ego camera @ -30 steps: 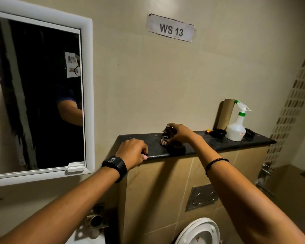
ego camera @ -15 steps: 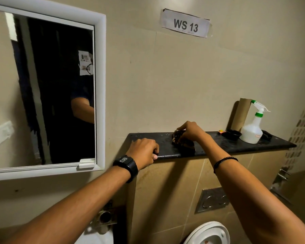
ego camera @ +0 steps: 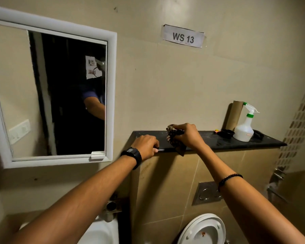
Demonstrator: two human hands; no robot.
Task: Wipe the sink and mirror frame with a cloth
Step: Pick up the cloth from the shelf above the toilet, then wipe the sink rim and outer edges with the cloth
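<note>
Your right hand [ego camera: 187, 136] grips the cloth [ego camera: 176, 138] on the shelf [ego camera: 236, 140], left hand [ego camera: 145, 144] curled on its edge; sink [ego camera: 102, 231] and mirror frame [ego camera: 111, 95], left of the shelf, look untouched.

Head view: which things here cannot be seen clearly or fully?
- Sink: cut off by the bottom edge and covered by the left forearm.
- Cloth: mostly hidden inside the right hand; its pattern is unclear.
- Small print under "WS 13" on the paper sign: too small.
- Black items behind the spray bottle: too dark to identify.
- Toilet: cut off by the bottom edge.
</note>
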